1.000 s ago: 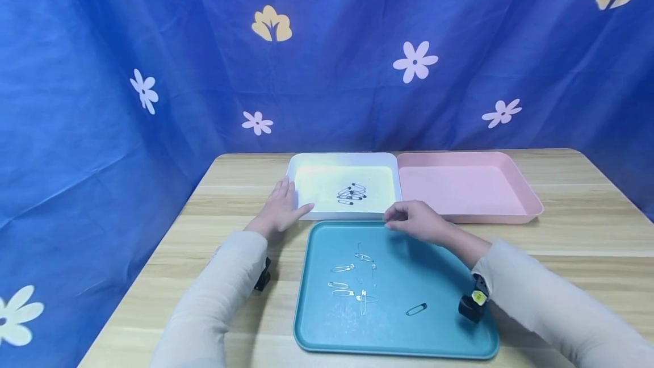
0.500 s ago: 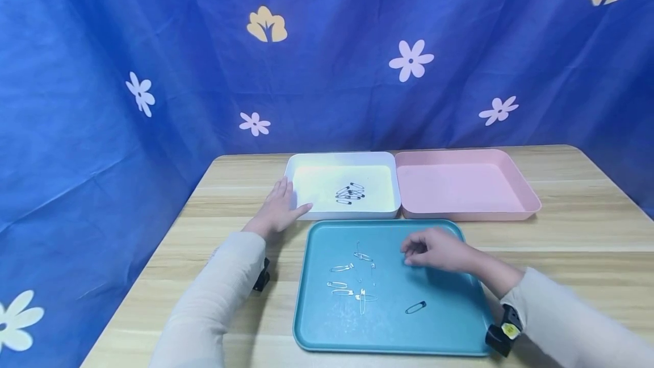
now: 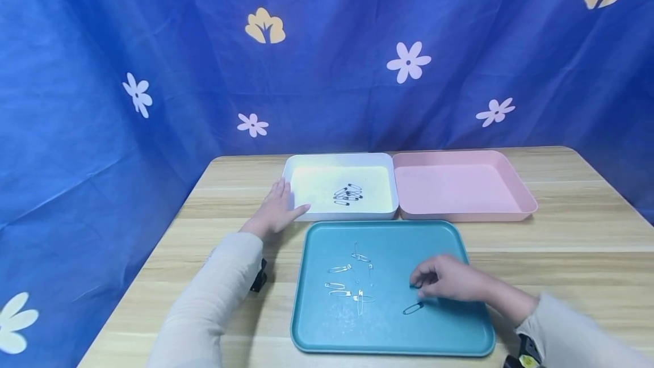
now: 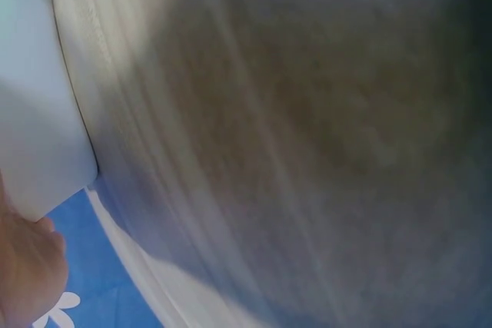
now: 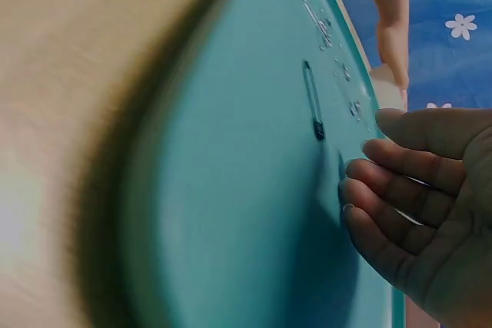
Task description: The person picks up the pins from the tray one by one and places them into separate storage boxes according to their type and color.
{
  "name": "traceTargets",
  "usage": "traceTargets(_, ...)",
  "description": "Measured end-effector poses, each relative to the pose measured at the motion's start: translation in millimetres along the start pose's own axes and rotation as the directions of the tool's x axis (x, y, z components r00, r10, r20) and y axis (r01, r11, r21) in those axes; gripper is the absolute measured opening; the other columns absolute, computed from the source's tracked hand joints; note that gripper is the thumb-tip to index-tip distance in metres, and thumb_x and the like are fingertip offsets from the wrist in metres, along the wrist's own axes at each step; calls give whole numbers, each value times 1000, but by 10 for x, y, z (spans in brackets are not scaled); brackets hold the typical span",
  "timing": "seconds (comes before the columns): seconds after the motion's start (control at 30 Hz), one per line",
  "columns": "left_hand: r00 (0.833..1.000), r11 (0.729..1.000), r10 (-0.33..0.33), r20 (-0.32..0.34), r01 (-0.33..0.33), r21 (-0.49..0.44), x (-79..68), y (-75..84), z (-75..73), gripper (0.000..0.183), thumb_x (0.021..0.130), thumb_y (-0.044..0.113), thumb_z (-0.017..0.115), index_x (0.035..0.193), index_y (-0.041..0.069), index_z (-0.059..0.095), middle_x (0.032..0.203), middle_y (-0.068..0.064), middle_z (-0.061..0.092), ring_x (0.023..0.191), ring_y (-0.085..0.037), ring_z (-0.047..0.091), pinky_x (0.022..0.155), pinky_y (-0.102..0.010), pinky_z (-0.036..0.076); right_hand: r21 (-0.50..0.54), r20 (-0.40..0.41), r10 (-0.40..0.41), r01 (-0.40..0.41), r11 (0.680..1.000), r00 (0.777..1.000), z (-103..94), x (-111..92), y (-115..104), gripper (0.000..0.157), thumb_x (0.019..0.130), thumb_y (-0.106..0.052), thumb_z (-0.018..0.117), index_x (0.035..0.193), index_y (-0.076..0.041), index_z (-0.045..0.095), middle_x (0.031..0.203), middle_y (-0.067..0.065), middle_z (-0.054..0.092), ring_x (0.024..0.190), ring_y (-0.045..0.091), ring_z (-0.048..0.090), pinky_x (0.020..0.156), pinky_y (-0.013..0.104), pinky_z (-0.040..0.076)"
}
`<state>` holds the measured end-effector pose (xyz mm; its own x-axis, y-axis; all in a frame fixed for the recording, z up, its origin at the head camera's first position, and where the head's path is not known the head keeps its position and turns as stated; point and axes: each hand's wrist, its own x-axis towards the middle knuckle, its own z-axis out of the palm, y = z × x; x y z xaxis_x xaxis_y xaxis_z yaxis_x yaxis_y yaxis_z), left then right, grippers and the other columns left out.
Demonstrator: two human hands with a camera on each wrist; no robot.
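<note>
A black safety pin (image 3: 413,308) lies on the teal tray (image 3: 388,334), apart from the others. Just above and beyond it hovers my right hand (image 3: 449,280), fingers loosely bent; in the right wrist view the palm (image 5: 453,213) holds nothing and the pin (image 5: 313,97) lies clear of the fingertips. Several silver safety pins (image 3: 360,297) are scattered over the tray's left half. My left hand (image 3: 273,209) rests with spread fingers against the left side of the white tray (image 3: 311,195), where several black safety pins (image 3: 348,194) lie in a cluster.
A pink tray (image 3: 460,186) stands right beside the white one at the back, with nothing in it. All three trays sit on a wooden table (image 3: 572,231). A blue flowered curtain (image 3: 327,72) hangs behind the table.
My right hand has moved from near the white tray's front right corner toward me, down over the teal tray to the lone black safety pin. The left hand has stayed put.
</note>
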<state>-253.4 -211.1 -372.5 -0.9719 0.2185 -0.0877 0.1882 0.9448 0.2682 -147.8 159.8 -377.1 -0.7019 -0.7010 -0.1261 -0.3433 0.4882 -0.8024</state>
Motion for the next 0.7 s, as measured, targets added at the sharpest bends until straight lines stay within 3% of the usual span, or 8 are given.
traceTargets(0.17,1000,1000,-4,3,4,-4,-8,5,8,92,82,62,30,133,-10,6,139,-25,-4,127,-37,-3,102,-45,5,-5,-11,-28,28,1000,1000,91,-55,-9,15,70,-10,69,84,-7,67,75,-7,58,66,4,53,59,21,47)
traceTargets(0.4,1000,1000,6,-2,-6,6,-5,-29,30,91,83,61,30,133,-11,6,139,-26,-4,126,-37,-4,102,-44,4,-113,-26,-56,53,992,998,200,-72,-17,15,67,-10,71,80,-16,67,76,-16,54,70,1,49,62,20,45)
traceTargets(0.7,1000,1000,13,1,-13,7,5,-10,22,92,83,62,29,133,-11,5,139,-26,-5,127,-37,-4,102,-43,3,-119,-23,-77,74,990,997,249,-86,-17,15,70,-6,66,67,-19,62,66,-16,48,63,0,45,56,18,41)
